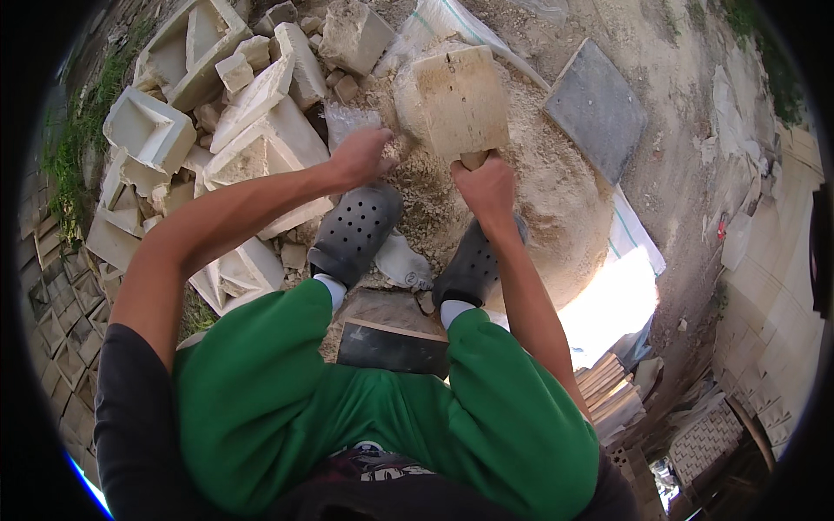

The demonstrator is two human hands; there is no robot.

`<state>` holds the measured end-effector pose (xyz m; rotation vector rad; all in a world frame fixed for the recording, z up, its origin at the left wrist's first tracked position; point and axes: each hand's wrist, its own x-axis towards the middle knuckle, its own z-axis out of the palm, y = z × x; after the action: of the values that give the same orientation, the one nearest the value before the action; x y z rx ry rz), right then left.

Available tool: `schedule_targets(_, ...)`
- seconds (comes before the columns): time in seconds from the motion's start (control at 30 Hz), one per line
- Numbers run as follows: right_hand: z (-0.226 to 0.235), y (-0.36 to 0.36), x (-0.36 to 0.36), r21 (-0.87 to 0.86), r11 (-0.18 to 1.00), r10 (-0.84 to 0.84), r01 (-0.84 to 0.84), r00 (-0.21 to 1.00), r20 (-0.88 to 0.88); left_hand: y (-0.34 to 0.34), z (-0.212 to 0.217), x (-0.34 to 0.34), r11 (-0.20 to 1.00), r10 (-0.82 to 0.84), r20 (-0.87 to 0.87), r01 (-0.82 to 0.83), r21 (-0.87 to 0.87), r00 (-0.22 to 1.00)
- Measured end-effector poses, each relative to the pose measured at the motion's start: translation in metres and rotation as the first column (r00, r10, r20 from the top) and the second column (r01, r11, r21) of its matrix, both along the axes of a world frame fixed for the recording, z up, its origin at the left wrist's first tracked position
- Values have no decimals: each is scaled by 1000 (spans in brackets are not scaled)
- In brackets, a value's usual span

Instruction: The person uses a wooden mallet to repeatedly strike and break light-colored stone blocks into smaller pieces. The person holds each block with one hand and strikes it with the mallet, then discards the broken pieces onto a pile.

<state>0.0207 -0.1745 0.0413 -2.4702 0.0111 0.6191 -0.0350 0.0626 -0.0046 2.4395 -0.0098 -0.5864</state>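
My right hand (488,187) is closed round the short handle of a wooden mallet (460,97). The mallet's broad, pale square head is tilted up beyond my fist, over a mound of crushed, powdery rubble (565,204). My left hand (361,158) hovers over the near left side of the crushed material, beside a scrap of clear plastic (352,123). Its fingers are bent and smeared by motion, and I cannot make out whether anything is between them. Both hands are out past my knees, above my grey clogs (356,230).
Broken pale plaster moulds (269,148) and chunks are heaped on the left. A dark square slab (597,110) lies at the right of the mound, on a white woven sheet (632,227). Wooden slats (604,382) are stacked at the lower right. A dark board (391,347) lies between my legs.
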Motion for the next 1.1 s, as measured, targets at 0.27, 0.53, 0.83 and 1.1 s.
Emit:
schedule_targets(0.27,0,-16,6,-35,999,-12,8,994,-107,-14,-7,-7,996,-35,55,30,82,998)
schedule_targets(0.53,-16,-39,4,62,986,-149,152,987,-60,-4,-16,-8,982,-154,81,143,124,985)
schedule_targets(0.83,3,-50,8,236,874,-354,424,890,-288,0,-11,5,1000,15,4,-15,27,1000)
schedule_targets(1.1,9,-94,1,355,730,-479,584,808,-344,-24,46,73,993,58,-221,-78,-86,974)
